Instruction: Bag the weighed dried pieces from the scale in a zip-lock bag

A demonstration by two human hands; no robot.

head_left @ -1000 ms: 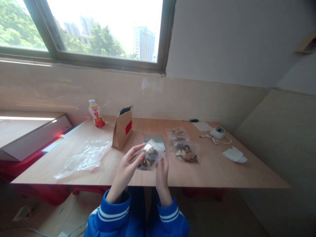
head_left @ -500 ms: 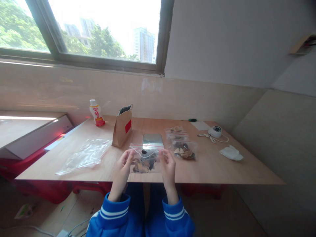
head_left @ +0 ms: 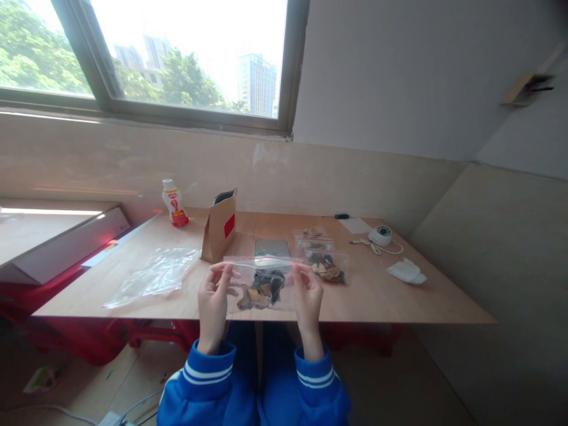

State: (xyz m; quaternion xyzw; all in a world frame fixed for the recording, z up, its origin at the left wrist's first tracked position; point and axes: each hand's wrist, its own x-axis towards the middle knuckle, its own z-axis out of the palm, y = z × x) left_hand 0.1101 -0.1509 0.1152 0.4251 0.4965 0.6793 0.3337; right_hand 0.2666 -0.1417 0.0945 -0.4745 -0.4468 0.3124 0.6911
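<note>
A clear zip bag with brown and black dried pieces in it is stretched between my two hands, over the table's front edge. My left hand pinches its upper left corner, thumb in front. At the upper right corner, my right hand grips it the same way. The red-lined zip strip runs nearly straight across the top; whether it is sealed I cannot tell. Just behind the bag lies a flat silvery device, partly covered by it. More filled zip bags lie to the right of it.
A brown paper pouch stands open at the back left, beside a white and red bottle. Flat clear bags lie at left. Toward the right are a white camera with cable, white paper, a green-handled tool and a crumpled tissue.
My hands have moved apart, pulling the bag's top edge from a sagging, gaping curve to nearly straight and flat. The view has shifted slightly.
</note>
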